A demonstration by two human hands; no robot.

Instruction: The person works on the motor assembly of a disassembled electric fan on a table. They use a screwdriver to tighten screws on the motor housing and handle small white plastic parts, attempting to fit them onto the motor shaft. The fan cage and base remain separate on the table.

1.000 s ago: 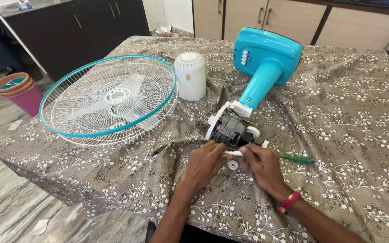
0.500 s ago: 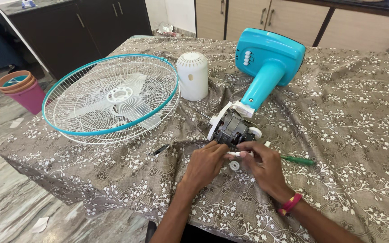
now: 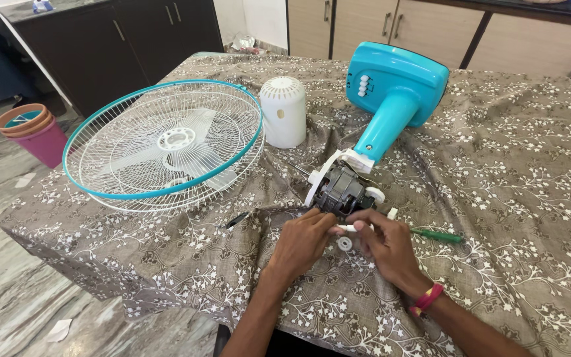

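- The left hand [image 3: 305, 241] and the right hand [image 3: 384, 244] met at the near edge of the tabletop [image 3: 530, 165], just in front of the bare fan motor [image 3: 342, 192].
- Between them lay a thin white rod [image 3: 346, 228]; the left grip was pressed together on its left end and the right grip pinched its right end with thumb and forefinger.
- The motor lay on its side, joined to the turquoise fan stand [image 3: 394, 99], which stretched to the far right.
- A small white ring [image 3: 344, 243] sat loose on the patterned cloth [image 3: 166, 258] right under the hands. It looked easy to knock; a brush of a wrist could send it off the near edge to the floor [image 3: 8, 277].
- The cloth was rumpled near the motor, so a small part could have slid into a fold and been lost from sight.
- The rod looked slim, and too much force from two hands pulling against each other might have bent or snapped it.
- A green screwdriver [image 3: 436, 235] lay just right of the right hand, close enough to be nudged and rolled.
- The fan cage [image 3: 163, 142] overhung the left edge of the tabletop slightly, with pink tubs [image 3: 31, 129] on the floor beyond; a tug on the cloth could have shifted it. The white motor cover [image 3: 283, 111] stood upright, far from the hands.
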